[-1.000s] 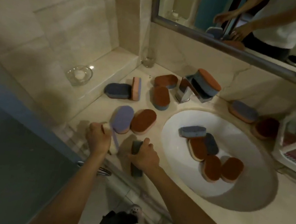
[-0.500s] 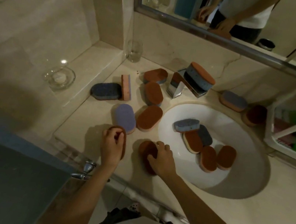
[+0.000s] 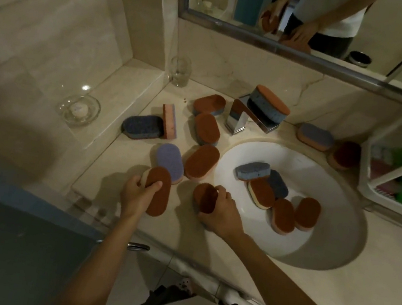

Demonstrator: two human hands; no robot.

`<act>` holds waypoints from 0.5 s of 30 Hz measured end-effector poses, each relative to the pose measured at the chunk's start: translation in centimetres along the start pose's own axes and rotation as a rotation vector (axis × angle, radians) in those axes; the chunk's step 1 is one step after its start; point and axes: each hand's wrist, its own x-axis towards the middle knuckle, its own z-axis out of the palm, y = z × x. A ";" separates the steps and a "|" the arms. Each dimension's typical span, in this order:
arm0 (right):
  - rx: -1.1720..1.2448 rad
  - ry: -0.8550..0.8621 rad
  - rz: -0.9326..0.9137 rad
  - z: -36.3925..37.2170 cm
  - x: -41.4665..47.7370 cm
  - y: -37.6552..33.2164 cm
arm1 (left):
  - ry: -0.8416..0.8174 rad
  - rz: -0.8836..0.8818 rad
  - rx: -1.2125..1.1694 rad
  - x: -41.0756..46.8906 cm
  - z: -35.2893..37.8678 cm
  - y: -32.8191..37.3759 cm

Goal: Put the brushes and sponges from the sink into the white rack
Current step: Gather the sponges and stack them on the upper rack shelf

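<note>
The sink (image 3: 285, 247) fills the middle right of the frame and holds the same cluster of five sponges (image 3: 283, 216) as a second ago. None of them has shifted. The white rack (image 3: 366, 162) at the right edge, with green things inside, has taken in nothing new that I can make out. So the pile I am meant to clear is untouched, and I judge the job barely begun.

What has changed is on the counter (image 3: 136, 152), left of the basin. My left hand (image 3: 135, 194) now grips a brown-faced sponge (image 3: 159, 193), thumb across its face, and has tipped it up so its whole length shows. Half a second ago that hand lay over it, flat against the counter. My right hand (image 3: 223, 212) curls round a second brown sponge (image 3: 204, 197) at the basin's near-left rim, about where it sat half a second ago. I cannot tell whether it has left the surface. A second ago the piece under that hand stood on edge with its dark side showing; now the brown face is up.

With both hands full, I reckon the next move is a carry across to the right edge, and the basin's sponges must wait.
</note>
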 end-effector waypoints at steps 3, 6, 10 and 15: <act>-0.003 0.162 -0.088 -3.5 0.0 -0.7 | 0.056 0.145 0.022 -0.7 -0.1 3.8; 0.049 0.291 -0.159 -8.3 -0.8 -1.1 | 0.018 0.314 -0.003 -2.1 1.3 9.2; 0.106 0.462 -0.143 -15.5 -2.9 -0.3 | -0.125 0.510 -0.038 -5.3 4.8 17.1; 0.057 0.681 -0.079 -24.7 -6.6 3.3 | -0.332 0.733 -0.089 -10.3 10.8 25.2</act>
